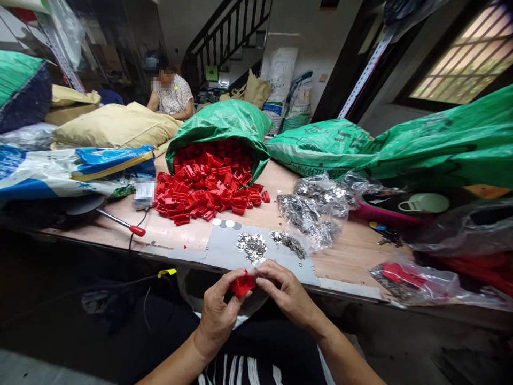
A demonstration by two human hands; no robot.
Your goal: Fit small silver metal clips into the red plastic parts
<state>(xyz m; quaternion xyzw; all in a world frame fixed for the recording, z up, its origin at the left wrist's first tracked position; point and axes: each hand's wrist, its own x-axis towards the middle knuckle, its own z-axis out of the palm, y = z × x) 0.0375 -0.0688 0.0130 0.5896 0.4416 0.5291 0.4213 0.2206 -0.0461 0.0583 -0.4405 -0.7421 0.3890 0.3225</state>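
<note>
My left hand [219, 306] grips a small red plastic part [242, 285] between thumb and fingers, just off the table's front edge. My right hand [285, 291] is closed in a pinch at the red part's right side; whatever lies between those fingertips is too small to make out. Beyond the hands, a loose pile of small shiny metal pieces [251, 247] lies on a grey sheet [220, 251]. A second, darker heap of small metal pieces [292, 244] sits to its right. Many similar red parts [208, 184] spill from an open green sack [228, 120].
Clear plastic bags of metal pieces [308, 216] lie right of the sheet. A pink tray [385, 211] holds a pale cup [425, 202]. At left, a red-tipped lever [137, 230] juts over the table. Full sacks [120, 125] line the back; a person [172, 93] sits behind them.
</note>
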